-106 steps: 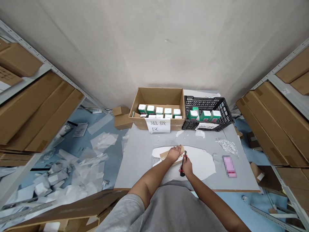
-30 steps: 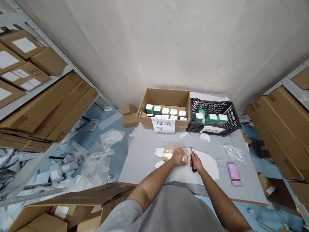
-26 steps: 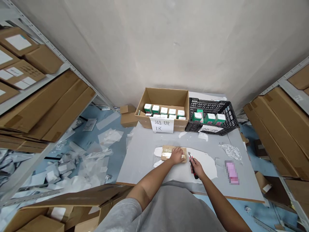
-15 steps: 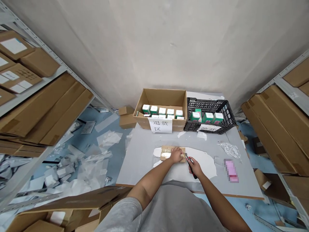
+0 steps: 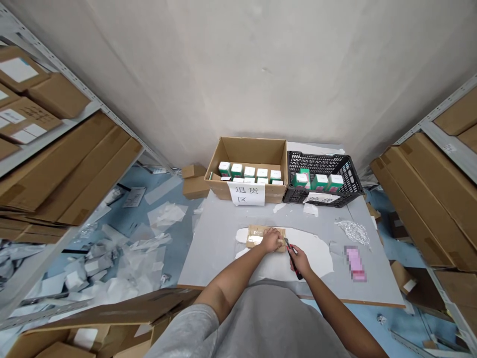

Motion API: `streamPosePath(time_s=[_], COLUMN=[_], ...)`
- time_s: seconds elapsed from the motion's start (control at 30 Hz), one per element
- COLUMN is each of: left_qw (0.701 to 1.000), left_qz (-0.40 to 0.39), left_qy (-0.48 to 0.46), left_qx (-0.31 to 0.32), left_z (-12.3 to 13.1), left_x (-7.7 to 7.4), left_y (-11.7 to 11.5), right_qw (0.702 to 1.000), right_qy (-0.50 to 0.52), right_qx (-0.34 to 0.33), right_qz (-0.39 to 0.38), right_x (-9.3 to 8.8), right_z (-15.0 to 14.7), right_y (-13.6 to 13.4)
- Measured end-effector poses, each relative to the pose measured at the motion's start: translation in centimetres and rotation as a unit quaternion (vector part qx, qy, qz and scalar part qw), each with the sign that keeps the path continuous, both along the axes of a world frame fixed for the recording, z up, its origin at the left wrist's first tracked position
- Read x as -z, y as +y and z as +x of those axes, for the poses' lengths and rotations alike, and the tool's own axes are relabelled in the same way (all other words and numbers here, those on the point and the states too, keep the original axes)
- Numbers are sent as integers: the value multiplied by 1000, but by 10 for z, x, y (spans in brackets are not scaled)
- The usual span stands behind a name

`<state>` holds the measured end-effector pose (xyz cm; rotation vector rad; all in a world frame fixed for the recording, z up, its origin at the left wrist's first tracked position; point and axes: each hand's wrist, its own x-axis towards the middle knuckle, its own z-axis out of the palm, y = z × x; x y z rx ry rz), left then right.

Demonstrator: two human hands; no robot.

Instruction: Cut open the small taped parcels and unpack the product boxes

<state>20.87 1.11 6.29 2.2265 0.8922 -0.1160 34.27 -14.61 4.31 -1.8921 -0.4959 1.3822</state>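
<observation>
A small taped cardboard box point(image 5: 255, 232) lies flat on a white sheet point(image 5: 315, 251) on the grey table. My left hand point(image 5: 272, 239) grips its right part, fingers curled over the top. In my right hand point(image 5: 300, 260) is a black and red utility knife point(image 5: 297, 269), held with its tip pointing up and left at the box's right edge. Whether the blade is in the cardboard is too small to tell.
Behind stand an open carton point(image 5: 219, 191) and a black crate point(image 5: 350, 174), both holding white-and-green boxes. Crumpled clear plastic point(image 5: 354, 232) and a pink blurred item point(image 5: 356, 263) lie at the table's right. Shelves with cartons flank both sides; packing waste point(image 5: 137, 263) covers the left floor.
The whole view has shifted slightly left. Both hands, the knife and the small box keep nearly the same places relative to one another.
</observation>
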Motion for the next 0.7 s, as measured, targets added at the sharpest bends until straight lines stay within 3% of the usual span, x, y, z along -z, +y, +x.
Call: streamPosePath(time_s=[0.33,0.7], left_qw=[997,996], left_qz=[-14,-24], left_qy=[-33,-32], left_qx=[-68,-80], left_z=[3,4], left_x=[1,3], left_y=[-9,-8], right_qw=[1000,999], right_qy=[3,3], right_qx=[21,29], right_qz=[-1,16], right_x=[2,6], right_z=[-7,-11], right_y=[-2,-2])
